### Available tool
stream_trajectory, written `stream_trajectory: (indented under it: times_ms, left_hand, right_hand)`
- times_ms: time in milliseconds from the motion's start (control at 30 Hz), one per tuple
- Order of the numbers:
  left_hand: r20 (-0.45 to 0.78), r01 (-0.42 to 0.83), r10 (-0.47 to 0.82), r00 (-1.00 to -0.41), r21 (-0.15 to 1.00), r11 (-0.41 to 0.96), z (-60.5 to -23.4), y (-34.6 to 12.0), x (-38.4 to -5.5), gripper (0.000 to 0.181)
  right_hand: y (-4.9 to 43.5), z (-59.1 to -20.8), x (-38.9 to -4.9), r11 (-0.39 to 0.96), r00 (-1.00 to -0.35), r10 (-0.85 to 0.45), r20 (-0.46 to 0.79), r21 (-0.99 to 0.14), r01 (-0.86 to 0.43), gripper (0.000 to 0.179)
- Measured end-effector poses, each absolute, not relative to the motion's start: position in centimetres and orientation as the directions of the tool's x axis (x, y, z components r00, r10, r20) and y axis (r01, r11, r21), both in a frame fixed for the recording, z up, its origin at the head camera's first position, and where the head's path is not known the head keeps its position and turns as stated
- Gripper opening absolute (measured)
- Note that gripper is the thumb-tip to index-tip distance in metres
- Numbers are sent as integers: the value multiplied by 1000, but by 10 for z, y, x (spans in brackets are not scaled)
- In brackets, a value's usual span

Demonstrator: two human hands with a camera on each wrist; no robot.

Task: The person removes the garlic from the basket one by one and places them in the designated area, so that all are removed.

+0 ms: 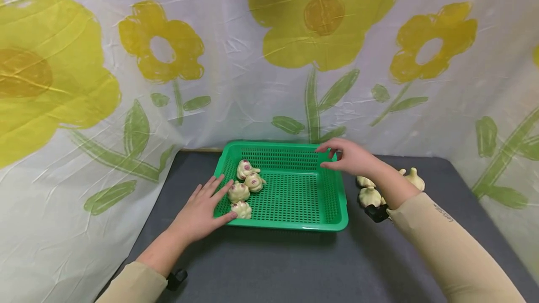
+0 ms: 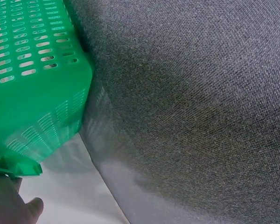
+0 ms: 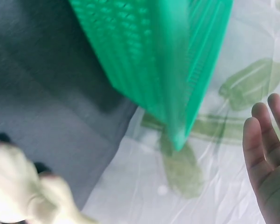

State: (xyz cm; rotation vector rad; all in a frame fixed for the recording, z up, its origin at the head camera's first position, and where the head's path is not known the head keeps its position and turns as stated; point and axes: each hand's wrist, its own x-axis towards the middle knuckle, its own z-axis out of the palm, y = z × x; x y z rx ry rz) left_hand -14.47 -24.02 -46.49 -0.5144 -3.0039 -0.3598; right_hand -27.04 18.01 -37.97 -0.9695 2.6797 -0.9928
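A green slotted plastic basket [image 1: 290,226] stands on the dark table. Several pale garlic bulbs [image 1: 254,182] with purplish marks lie along its left side. My left hand [image 1: 202,214] spreads its fingers over the basket's left rim, beside those bulbs, and holds none of them. Above the back right corner of the basket hovers my right hand [image 1: 347,157], empty, its fingers loosely bent with a gap to the thumb. In the right wrist view the right fingers [image 3: 266,144] show nothing held. More garlic bulbs [image 1: 370,196] sit to the right of the basket, partly hidden by the right forearm.
A flower-printed curtain [image 1: 236,60] hangs behind and beside the table. Dark table surface [image 1: 269,265] extends in front of the basket. A small black wrist device [image 1: 376,212] hangs under the right wrist, another [image 1: 177,278] under the left.
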Motion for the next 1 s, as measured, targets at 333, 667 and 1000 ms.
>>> stream_trajectory:
  times_ms: [333,667,1000]
  left_hand:
    - [106,333,318,-942,212,919,-466,-243,-145,87]
    - [109,339,323,-940,204,918,-466,-241,-146,87]
    - [113,339,322,-940,210,917,-468,-243,-145,87]
  right_hand:
    - [145,-368,-272,552,-735,-676,52,-625,-552,41]
    - [114,-366,-277,546,-684,-729,29,-578,-606,37]
    - [81,-372,-282,568,-651,-759,-30,-519,-638,38]
